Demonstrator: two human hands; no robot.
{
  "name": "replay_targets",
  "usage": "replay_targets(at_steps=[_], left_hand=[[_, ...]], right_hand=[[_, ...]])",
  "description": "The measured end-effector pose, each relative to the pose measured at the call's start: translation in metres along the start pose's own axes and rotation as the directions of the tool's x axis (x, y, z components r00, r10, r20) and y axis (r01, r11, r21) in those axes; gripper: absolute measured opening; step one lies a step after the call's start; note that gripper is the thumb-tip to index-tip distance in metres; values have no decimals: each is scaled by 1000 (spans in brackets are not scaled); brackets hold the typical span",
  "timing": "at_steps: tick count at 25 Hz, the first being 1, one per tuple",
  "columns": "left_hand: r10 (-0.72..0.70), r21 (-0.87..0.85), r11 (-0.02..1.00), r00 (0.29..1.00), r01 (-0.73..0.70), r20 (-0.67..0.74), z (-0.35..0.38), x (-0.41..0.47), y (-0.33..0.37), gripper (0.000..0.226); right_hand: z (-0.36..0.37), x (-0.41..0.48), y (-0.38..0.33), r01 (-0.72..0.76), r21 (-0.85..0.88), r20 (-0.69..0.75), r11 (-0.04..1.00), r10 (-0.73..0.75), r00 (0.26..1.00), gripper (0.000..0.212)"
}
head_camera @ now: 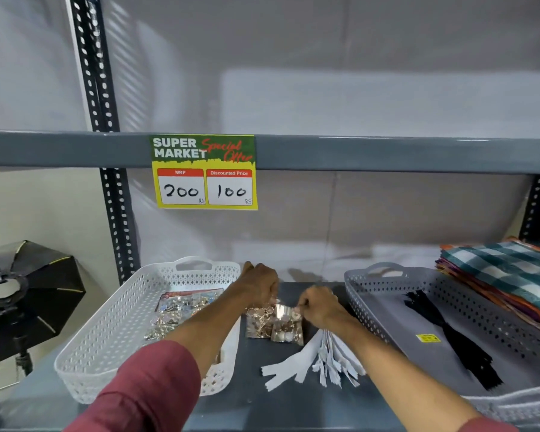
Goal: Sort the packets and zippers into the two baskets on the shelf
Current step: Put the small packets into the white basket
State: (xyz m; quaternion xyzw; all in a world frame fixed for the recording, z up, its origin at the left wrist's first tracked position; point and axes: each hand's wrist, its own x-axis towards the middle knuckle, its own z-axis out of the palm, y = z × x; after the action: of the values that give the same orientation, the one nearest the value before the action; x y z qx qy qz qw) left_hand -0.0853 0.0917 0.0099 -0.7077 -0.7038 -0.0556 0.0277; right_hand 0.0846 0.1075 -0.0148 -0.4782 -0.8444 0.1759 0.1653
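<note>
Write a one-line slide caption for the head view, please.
Both hands, left hand and right hand, grip clear packets between white basket and grey basket.

The grey shelf (256, 406) carries a white basket (106, 332) at its left, a grey basket (418, 313) toward the right, folded cloths (512, 275) at the right edge, and between the baskets clear packets (273, 327) and white zippers (325, 360).

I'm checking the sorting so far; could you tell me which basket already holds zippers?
The grey basket on the right: black zippers lie in it. The white basket holds only packets.
</note>
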Motion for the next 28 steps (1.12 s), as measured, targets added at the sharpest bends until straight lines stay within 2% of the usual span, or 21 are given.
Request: replay_targets(at_steps=[2,5,7,9,12,15,17,20,23,25,27,28], left_hand=[[-1,-153,988,999,-7,-51,-13,-2,-10,21],[-68,-475,878,967,-59,-246,-44,-9,-38,12],[-139,-511,856,918,-76,-370,-63,-20,-64,13],[-207,-518,855,902,-23,-380,-73,-34,-93,8],[-341,-464,869,887,171,-311,-63,-54,-142,20],[-482,-451,819,852,354,-206,-36,-66,-186,17],[-521,-429,802,838,416,-160,-22,-73,-204,19],[-536,-403,794,837,456,-109,-6,-76,-221,33],[-488,-378,826,866,418,-109,0,-74,-219,29],[-427,-210,891,900,402,-89,3,-75,-215,20],[-403,-10,915,915,403,-31,4,-76,-209,21],[-386,48,921,921,388,-47,2,-74,-205,23]], right_hand=[[-16,4,-3,16,97,-9,995,-16,1000,12],[-41,17,-16,42,190,-113,981,-20,993,13],[-45,30,-33,58,316,-178,947,-1,984,9],[-37,42,-57,59,444,-174,894,21,984,7],[-4,63,-97,79,445,-116,892,-30,993,4],[28,87,-133,177,335,-138,925,-137,981,7],[47,101,-150,205,284,-139,937,-172,975,8],[76,113,-165,187,169,-69,968,-177,982,12],[94,111,-163,163,48,-23,985,-162,987,19],[93,106,-161,186,-18,7,982,-186,982,24],[79,97,-160,215,-33,-14,976,-216,976,25],[67,92,-159,240,-9,-42,971,-240,970,23]])
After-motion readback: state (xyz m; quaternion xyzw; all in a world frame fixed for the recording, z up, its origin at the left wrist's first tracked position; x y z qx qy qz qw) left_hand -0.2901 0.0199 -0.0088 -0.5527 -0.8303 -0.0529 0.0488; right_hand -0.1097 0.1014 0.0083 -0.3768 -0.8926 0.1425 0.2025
